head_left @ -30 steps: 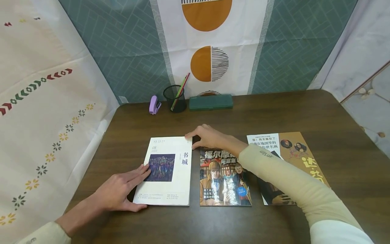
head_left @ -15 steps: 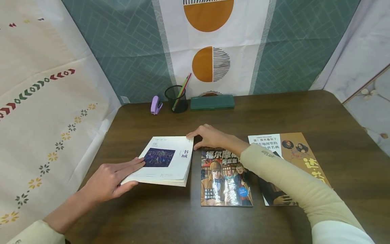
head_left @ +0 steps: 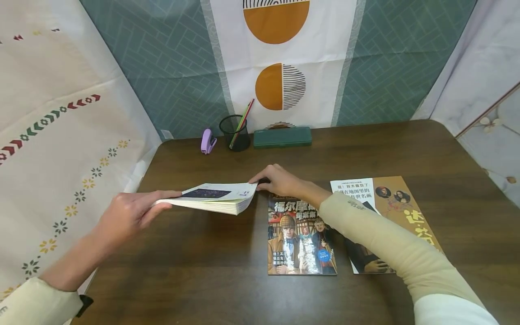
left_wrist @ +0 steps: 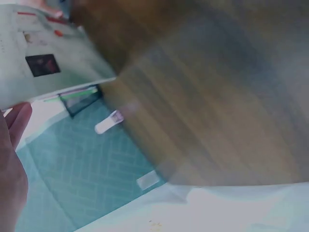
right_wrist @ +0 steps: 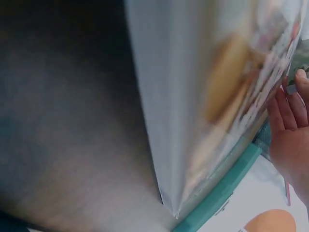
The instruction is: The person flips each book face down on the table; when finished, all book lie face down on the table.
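Observation:
A white paperback book (head_left: 237, 192) with a dark picture on its cover is held above the table, tilted so its page edges face me in the head view. My left hand (head_left: 126, 212) grips its left edge, thumb below and fingers on top. My right hand (head_left: 280, 180) pinches the far right corner. In the left wrist view the book's back cover (left_wrist: 82, 60) faces the camera, beside my left hand (left_wrist: 12, 169). Under my right wrist lies a detective comic book (head_left: 300, 246); its edge looms large in the right wrist view, with my right hand (right_wrist: 292, 130) beyond it.
Two overlapping books lie at the right under my right forearm, one gold-brown (head_left: 392, 194) and one white and black (head_left: 353, 189). Along the back of the brown table (head_left: 195, 280) stand a purple stapler (head_left: 208, 141), a black mesh pen cup (head_left: 239, 140) and a green pencil case (head_left: 282, 137).
The white book's near edge has come up off the table, tilting the cover away. My left hand has risen with it and moved left and farther from me. My right hand stays at the corner.

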Action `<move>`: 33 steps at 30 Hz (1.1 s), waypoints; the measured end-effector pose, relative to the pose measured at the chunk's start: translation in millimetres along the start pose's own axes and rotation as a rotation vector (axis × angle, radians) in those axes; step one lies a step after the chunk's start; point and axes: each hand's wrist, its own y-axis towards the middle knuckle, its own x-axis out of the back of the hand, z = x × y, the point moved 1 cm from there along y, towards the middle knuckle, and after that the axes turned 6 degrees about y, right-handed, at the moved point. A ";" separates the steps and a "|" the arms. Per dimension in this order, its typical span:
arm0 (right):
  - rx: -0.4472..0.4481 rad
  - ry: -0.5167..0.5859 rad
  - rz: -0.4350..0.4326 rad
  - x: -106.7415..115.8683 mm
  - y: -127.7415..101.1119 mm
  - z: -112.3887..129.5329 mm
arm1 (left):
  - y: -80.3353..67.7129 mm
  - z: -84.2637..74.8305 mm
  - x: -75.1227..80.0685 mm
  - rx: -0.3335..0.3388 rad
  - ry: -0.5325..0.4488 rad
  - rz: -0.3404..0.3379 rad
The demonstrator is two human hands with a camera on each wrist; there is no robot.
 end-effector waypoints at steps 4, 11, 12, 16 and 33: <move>-0.009 0.017 -0.038 5.9 -0.6 3.9 | 12.9 3.1 8.6 -0.016 0.038 -0.067; -0.016 0.033 -0.143 21.1 -4.9 11.4 | 27.9 11.2 19.5 0.006 0.071 -0.147; -0.025 0.043 -0.157 23.1 -6.2 12.9 | 29.4 12.6 20.3 0.016 0.069 -0.155; -0.076 0.113 -0.194 29.7 -12.8 21.4 | 33.7 17.3 23.7 0.078 0.046 -0.171; -0.186 0.300 -0.330 61.0 -29.7 50.5 | 28.8 14.3 23.3 0.613 -0.105 -0.093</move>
